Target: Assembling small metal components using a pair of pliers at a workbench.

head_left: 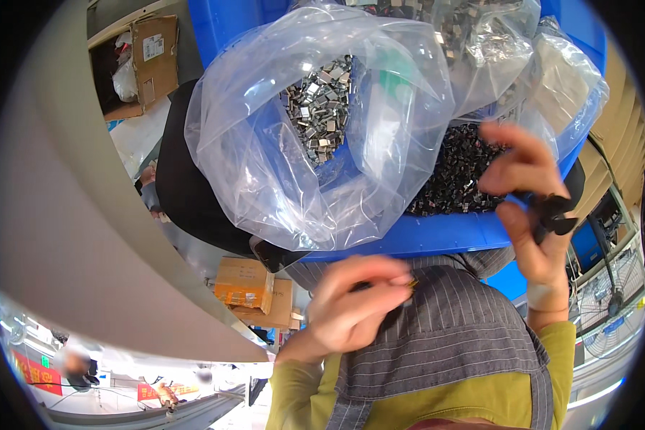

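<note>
My left hand (355,304) is blurred in front of the apron, its fingers pinched together around a small dark piece with a yellowish end. I cannot make out the kind of piece. My right hand (527,193), also partly smeared by motion, is raised over the right side of the blue bin (351,247). A black tool with rounded ends (552,213) sits in its grip, mostly hidden by the fingers. Below and beside that hand lies a heap of small black parts (462,172). A large clear plastic bag (265,193), its mouth spread wide, holds many small silvery metal pieces (321,111).
More clear bags (494,50) with parts stand at the bin's far right. Cardboard boxes sit at far left (154,61) and on the floor below (244,283). A pale curved surface (86,215) fills the left side. A wire-guarded fan (613,301) stands at right.
</note>
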Motion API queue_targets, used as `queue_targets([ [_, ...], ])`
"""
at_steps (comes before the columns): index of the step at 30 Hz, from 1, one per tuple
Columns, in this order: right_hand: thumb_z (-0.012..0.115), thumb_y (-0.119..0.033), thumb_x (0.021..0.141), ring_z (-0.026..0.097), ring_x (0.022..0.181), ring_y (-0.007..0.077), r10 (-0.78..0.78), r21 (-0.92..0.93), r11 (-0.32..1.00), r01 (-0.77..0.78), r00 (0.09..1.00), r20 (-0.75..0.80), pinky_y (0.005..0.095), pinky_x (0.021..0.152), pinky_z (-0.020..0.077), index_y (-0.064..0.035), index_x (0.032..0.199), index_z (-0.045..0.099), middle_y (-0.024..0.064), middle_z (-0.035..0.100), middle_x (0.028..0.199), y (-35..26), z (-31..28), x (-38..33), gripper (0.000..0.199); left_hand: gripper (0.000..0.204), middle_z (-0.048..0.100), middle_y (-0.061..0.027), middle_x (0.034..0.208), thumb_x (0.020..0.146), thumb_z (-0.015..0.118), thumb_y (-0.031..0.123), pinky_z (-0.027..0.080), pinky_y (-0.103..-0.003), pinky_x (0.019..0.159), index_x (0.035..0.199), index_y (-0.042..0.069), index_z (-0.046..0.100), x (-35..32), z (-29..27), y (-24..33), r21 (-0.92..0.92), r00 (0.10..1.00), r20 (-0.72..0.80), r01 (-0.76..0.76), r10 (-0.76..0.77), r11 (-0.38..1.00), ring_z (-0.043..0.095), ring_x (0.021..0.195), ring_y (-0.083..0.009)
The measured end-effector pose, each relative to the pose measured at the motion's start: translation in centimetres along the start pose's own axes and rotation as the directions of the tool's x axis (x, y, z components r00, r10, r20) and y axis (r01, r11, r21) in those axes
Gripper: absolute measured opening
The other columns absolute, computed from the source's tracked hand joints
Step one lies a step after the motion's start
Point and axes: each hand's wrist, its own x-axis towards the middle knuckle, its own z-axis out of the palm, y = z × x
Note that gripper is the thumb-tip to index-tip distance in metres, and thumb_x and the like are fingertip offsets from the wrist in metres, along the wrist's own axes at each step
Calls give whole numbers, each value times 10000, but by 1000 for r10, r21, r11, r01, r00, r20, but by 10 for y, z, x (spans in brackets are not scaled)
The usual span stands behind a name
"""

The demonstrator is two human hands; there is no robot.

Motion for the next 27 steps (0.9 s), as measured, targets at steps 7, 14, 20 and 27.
queue_targets([
  [7, 566, -110, 847, 584, 808, 206, -243, -315, 918, 242, 969, 37, 323, 789, 451, -10, 1084, 594, 140, 560, 1204, -30, 13, 63, 259, 146, 376, -259, 1355, 858, 569, -12, 437, -389, 923, 989, 28, 621, 0, -5, -7, 418, 850, -501, 72, 163, 906, 423, 1238, -361],
  [14, 563, -198, 870, 565, 883, 418, -303, -383, 881, 279, 953, -3, 448, 768, 446, 12, 1018, 618, 213, 611, 934, 4, 26, 91, 263, 89, 549, -100, 996, 902, 549, 37, 479, -251, 651, 972, 10, 598, 49, -2, -32, 220, 870, -491, 165, -37, 961, 562, 822, -177],
  [20, 562, -232, 890, 599, 747, 268, -173, -125, 978, 170, 985, -11, 329, 688, 457, 53, 1004, 614, 149, 608, 805, -19, -2, 59, 312, 94, 534, -76, 1032, 925, 508, 25, 455, -217, 705, 989, -4, 571, 30, 11, -19, 365, 903, -361, -93, 233, 926, 528, 846, -106],
  [27, 495, -211, 785, 519, 738, 172, -150, 180, 961, 210, 943, -296, 282, 676, 389, 113, 952, 604, 208, 590, 935, -65, -62, -43, 380, 199, 513, -56, 779, 861, 598, 181, 418, -240, 685, 810, 36, 472, -26, 34, 64, 357, 869, -344, -229, 355, 906, 489, 717, -126],
])
